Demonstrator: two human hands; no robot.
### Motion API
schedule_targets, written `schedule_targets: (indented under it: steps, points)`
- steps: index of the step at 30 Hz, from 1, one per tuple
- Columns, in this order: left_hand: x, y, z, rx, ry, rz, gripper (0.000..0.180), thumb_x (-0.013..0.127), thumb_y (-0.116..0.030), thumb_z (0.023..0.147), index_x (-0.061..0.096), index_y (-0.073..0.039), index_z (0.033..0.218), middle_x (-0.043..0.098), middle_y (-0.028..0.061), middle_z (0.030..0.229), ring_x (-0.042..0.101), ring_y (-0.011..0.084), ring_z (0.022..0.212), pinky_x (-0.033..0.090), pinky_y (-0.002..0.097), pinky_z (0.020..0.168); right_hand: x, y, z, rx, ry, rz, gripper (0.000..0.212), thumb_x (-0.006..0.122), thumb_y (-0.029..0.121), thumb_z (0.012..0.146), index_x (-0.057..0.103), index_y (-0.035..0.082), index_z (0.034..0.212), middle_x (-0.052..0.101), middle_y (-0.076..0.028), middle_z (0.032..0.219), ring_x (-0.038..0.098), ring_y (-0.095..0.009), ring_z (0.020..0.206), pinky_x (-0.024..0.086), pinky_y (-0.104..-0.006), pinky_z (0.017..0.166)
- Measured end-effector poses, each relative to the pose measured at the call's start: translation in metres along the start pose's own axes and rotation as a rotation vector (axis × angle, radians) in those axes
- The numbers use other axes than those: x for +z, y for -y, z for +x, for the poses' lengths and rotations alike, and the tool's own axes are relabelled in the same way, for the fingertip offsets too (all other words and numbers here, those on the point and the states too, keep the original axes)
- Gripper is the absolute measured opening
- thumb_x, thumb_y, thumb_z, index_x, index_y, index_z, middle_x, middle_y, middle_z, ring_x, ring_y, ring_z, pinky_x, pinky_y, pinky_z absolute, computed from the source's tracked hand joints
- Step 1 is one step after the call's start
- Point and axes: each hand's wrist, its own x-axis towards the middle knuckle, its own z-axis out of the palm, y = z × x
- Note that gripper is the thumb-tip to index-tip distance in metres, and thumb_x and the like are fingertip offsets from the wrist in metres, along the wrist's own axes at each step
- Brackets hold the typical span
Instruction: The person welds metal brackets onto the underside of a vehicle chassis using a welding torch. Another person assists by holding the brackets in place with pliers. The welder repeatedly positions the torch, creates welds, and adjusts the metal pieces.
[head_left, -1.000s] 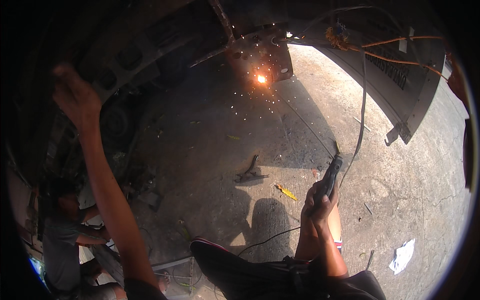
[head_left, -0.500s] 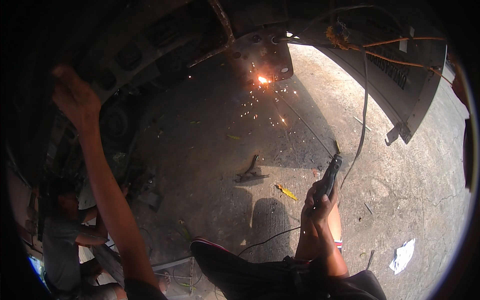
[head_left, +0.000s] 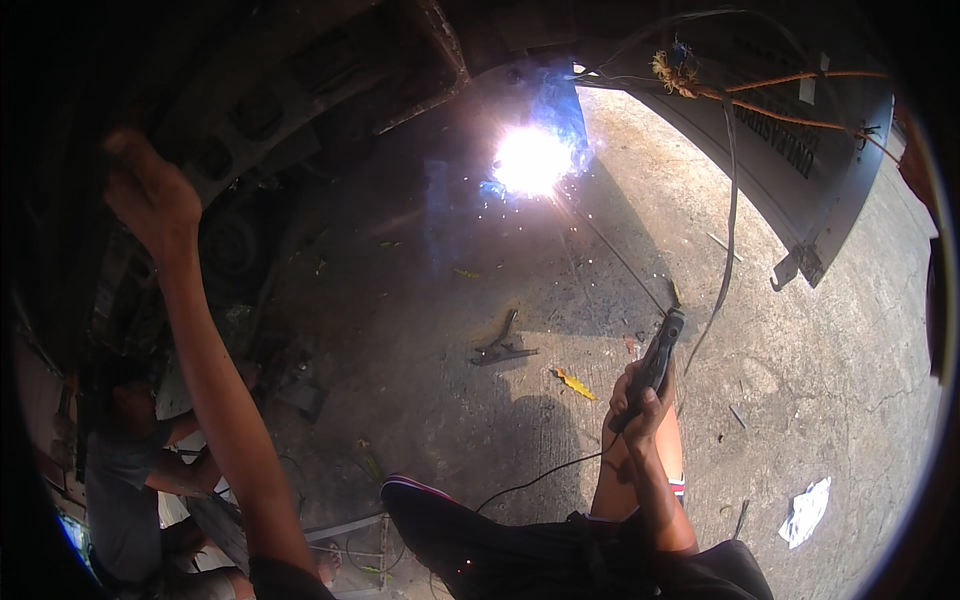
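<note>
My right hand (head_left: 640,400) is wrapped around a black electrode holder (head_left: 655,365), low in front of my leg. From its jaw a thin welding rod (head_left: 625,258) slants up and left. At the rod's far end a white-blue arc (head_left: 533,162) glares against a hanging metal plate, hiding most of that plate, with sparks dropping below. My left hand (head_left: 155,195) is raised at the far left by a dark metal frame (head_left: 235,115). Its fingers curl in closed, and the shadow hides what they grip.
A co-worker (head_left: 130,480) crouches at lower left near a metal ladder-like frame (head_left: 350,525). A grey panel (head_left: 800,170) hangs at right, with orange rope (head_left: 790,110) and a cable (head_left: 730,200). A dark metal bracket (head_left: 503,345), yellow leaf (head_left: 573,383) and white paper (head_left: 805,512) lie on the concrete.
The small orange glow at the rod's tip has become a large white-blue arc with bluish smoke. Both my hands have stayed nearly in place.
</note>
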Motion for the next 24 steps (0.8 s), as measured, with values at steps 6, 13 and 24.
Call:
schedule_targets:
  steps: [6,13,24]
  points:
    - [0.003,-0.005,0.002,0.036,-0.035,-0.013,0.075,0.013,-0.071,0.097,0.034,-0.007,0.062,0.03,0.0008,0.052,0.031,0.0132,0.051,0.036,0.0302,0.053,-0.004,-0.002,0.001,-0.016,0.011,-0.023,0.074,0.072,0.052,0.077,0.039,0.001,0.119,0.048,-0.008,0.075,0.048,-0.011,0.045,0.037,-0.0224,0.035]
    - [0.003,-0.005,0.001,0.024,-0.065,-0.016,0.074,0.023,-0.06,0.102,0.046,0.004,0.073,0.035,0.0053,0.056,0.03,0.0176,0.055,0.029,0.0371,0.051,0.002,-0.007,-0.006,-0.124,-0.059,0.116,0.07,0.075,0.052,0.073,0.043,0.003,0.111,0.048,-0.006,0.075,0.043,-0.01,0.046,0.031,-0.02,0.037]
    - [-0.003,0.022,0.012,0.545,0.008,0.253,0.046,0.055,-0.04,0.099,0.063,-0.002,0.125,0.068,0.0207,0.108,0.065,0.0215,0.099,0.05,0.0331,0.081,-0.005,-0.007,-0.027,-0.007,-0.076,0.023,0.077,0.076,0.059,0.069,0.041,0.006,0.113,0.045,-0.002,0.077,0.043,-0.007,0.047,0.035,-0.0198,0.036]
